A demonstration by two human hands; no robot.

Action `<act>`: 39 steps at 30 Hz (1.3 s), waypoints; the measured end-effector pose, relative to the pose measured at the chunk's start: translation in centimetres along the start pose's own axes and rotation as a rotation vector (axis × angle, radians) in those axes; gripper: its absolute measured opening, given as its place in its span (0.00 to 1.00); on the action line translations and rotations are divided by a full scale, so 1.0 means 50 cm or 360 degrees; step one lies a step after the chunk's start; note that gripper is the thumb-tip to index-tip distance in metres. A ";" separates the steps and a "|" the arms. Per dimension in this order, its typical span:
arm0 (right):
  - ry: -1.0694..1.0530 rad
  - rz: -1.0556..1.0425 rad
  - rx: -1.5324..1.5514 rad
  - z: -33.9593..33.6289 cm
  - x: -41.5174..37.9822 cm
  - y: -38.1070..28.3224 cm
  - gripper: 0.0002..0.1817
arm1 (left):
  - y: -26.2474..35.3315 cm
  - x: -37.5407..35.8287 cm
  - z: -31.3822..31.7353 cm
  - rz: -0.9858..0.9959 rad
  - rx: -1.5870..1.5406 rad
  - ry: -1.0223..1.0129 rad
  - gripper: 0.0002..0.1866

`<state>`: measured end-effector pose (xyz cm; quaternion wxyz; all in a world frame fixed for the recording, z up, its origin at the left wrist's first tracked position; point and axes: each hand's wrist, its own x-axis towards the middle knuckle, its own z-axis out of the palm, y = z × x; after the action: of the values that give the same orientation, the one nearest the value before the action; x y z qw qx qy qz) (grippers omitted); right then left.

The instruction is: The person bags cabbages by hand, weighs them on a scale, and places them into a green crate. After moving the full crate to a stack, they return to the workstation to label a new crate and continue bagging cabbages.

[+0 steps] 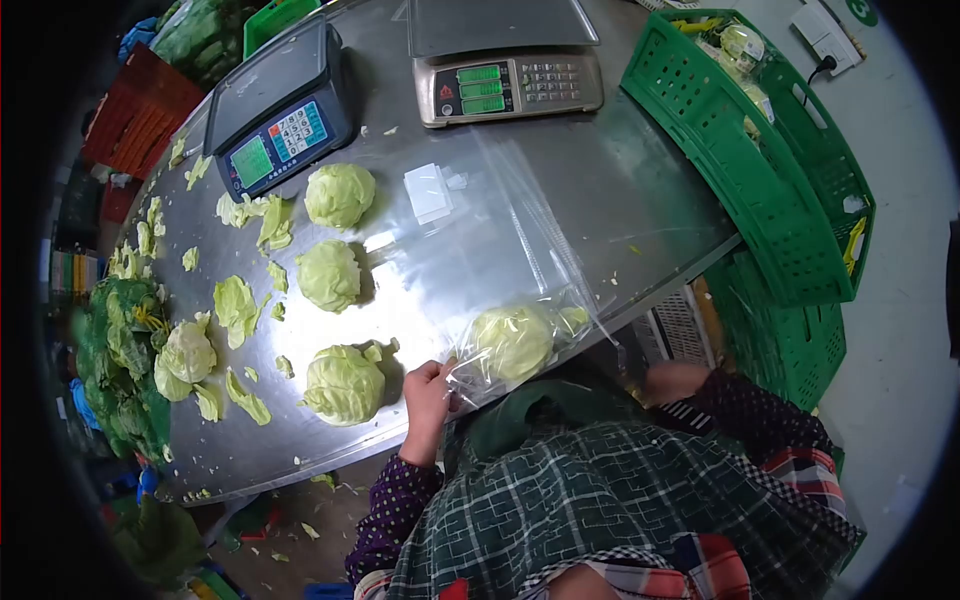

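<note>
My left hand (pixel 428 395) is closed on the edge of a clear plastic bag (pixel 462 378) at the table's near edge. Inside that bag lies a pale green cabbage (pixel 515 342), with a loose bit of leaf to its right. Smeared by motion, my right hand (pixel 675 382) is off the table edge to the right of the bagged cabbage, its fingers unclear. Three bare cabbages stand in a row left of the bag: a near one (pixel 344 385), a middle one (pixel 328 275) and a far one (pixel 340 195).
Two scales, a silver one (pixel 510 88) and a dark one (pixel 290 145), stand at the back. Flat clear bags (pixel 500 230) and white labels (pixel 428 193) lie mid-table. Leaf scraps (pixel 235 308) and another cabbage (pixel 187 350) are left. Green crates (pixel 740 160) flank the right edge.
</note>
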<state>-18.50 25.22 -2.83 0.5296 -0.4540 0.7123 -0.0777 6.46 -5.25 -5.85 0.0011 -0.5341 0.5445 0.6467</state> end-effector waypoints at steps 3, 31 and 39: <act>0.0348 0.0175 0.0104 -0.061 -0.004 -0.024 0.14 | 0.013 -0.013 0.001 0.0717 0.0883 0.0533 0.17; 0.2655 -0.0184 0.0042 -0.513 -0.207 0.068 0.14 | 0.603 -0.163 0.516 0.1809 -0.0216 -0.1351 0.38; 0.2039 -0.0582 0.2453 -0.734 -0.189 0.430 0.30 | 0.366 0.075 0.404 0.1811 0.0386 -0.0172 0.31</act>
<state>-60.64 30.91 6.59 0.1770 0.0357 0.5379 -0.8234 -19.75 -0.61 1.10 -0.2577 -0.1199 0.8151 0.5048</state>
